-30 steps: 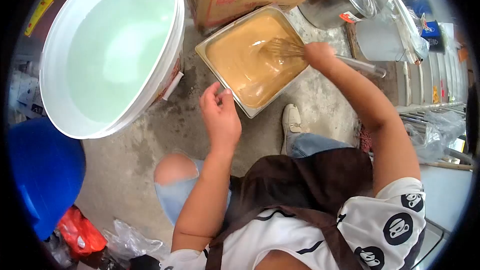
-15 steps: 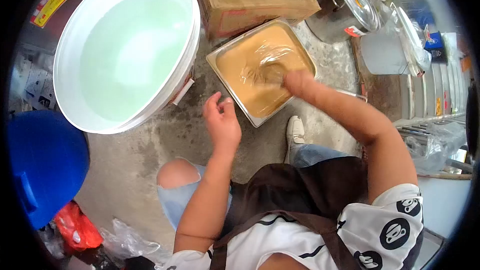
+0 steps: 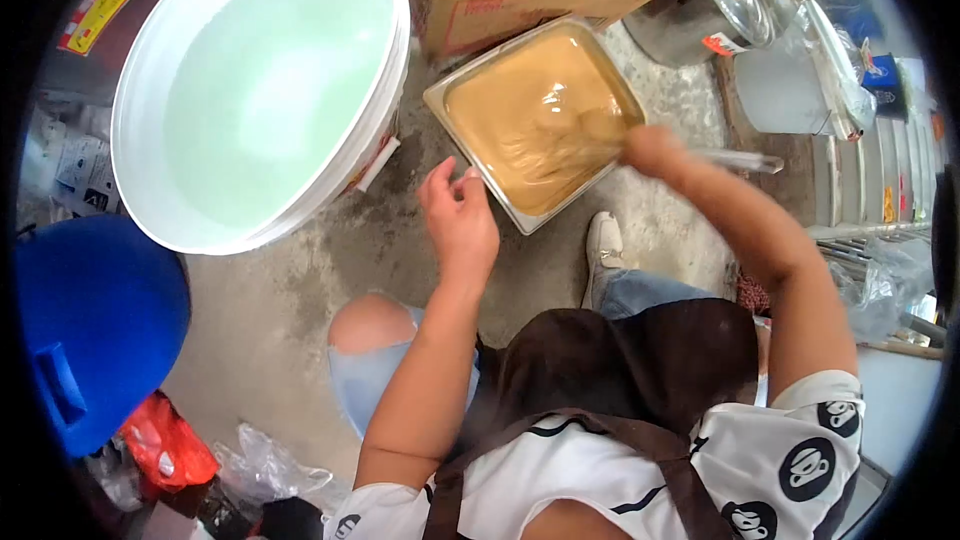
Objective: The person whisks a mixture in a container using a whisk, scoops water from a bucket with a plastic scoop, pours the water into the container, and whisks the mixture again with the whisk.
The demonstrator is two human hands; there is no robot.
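A rectangular metal tray (image 3: 437, 100) on the concrete floor holds a smooth tan batter (image 3: 530, 90). My right hand (image 3: 652, 150) is closed around the handle of a whisk (image 3: 740, 158), at the tray's right side; the wires dip into the batter and are blurred by motion. Beside the tray's lower left edge, my left hand (image 3: 458, 212) is raised with its fingers loosely curled and apart, holding nothing. Whether its fingertips touch the rim I cannot tell.
A large white bucket (image 3: 395, 90) of pale green liquid stands left. Cardboard boxes (image 3: 530, 8) are stacked behind the tray. A lidded metal pot (image 3: 680, 20) stands back right. A blue container (image 3: 120, 320), red bag (image 3: 170, 445) and clear plastic (image 3: 262, 465) lie lower left.
My right hand and the whisk have swept inward across the batter and back out to the tray's right side. The camera view has shifted slightly. My left hand stays near the tray's edge.
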